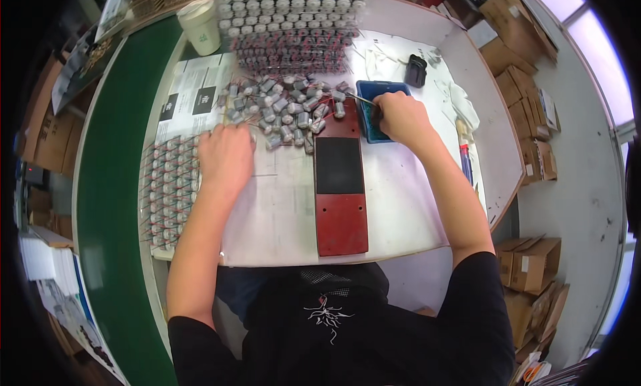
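Observation:
My left hand [227, 152], its fingers curled down, is at the upper right edge of a tray of small motors [170, 196] standing in rows. Whatever those fingers hold, if anything, is hidden beneath them. My right hand [402, 119] is closed round a thin metal tool [362, 99] over a blue tray [379, 87]. The tool's tip points left toward a heap of loose grey motors [287, 107] with red wires. Between my hands lies a long red board [342, 222] with a black pad [338, 165], its far end by the heap.
Stacked layers of motors [290, 22] rise behind the heap. A pale lidded cup [199, 29] stands far left, near a printed sheet [193, 95]. A black plastic piece [415, 71], white cloths [459, 105] and pens [465, 160] lie right, inside the table's raised rim [497, 125].

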Tool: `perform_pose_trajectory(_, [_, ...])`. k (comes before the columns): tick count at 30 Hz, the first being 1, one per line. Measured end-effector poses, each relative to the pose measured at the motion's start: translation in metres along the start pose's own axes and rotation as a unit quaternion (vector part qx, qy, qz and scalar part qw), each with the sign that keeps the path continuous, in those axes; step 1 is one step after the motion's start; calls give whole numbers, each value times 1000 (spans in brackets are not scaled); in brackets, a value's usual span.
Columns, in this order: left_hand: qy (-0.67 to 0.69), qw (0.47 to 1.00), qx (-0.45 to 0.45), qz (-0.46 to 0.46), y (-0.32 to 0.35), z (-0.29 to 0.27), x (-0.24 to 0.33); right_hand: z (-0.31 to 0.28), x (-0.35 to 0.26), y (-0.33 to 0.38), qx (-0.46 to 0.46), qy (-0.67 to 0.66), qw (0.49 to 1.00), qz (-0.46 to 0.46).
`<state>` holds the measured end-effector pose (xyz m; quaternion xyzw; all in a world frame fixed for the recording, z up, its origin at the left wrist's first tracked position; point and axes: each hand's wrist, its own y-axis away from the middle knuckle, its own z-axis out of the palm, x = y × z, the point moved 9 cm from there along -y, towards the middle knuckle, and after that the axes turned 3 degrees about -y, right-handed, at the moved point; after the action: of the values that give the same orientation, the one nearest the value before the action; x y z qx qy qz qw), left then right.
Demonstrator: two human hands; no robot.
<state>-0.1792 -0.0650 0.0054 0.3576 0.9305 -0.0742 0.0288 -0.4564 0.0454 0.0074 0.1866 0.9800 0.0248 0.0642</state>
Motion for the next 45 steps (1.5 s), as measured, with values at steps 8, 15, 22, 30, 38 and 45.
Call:
perform_pose_trajectory(8, [179, 975, 64, 113, 40, -65, 72, -25, 14, 21, 204, -85, 975, -6])
perform_pose_trajectory(15, [327, 920, 95, 193, 42, -28, 118, -19, 30, 40, 151, -308, 935, 87])
perform_pose_trajectory(22, [411, 885, 124, 181, 44, -17, 109, -15, 37, 56, 206, -376, 902, 59])
perform_pose_trajectory(30, [404, 889, 132, 170, 44, -16, 109, -13, 31, 57, 199, -362, 908, 69])
perform_pose_trajectory(38, [401, 886, 172, 155, 46, -26, 105, -21, 20, 66, 253, -398, 882, 28])
perform_pose_trajectory(45, [415, 877, 195, 143, 44, -29, 100, -27, 8, 70, 299, -326, 897, -16])
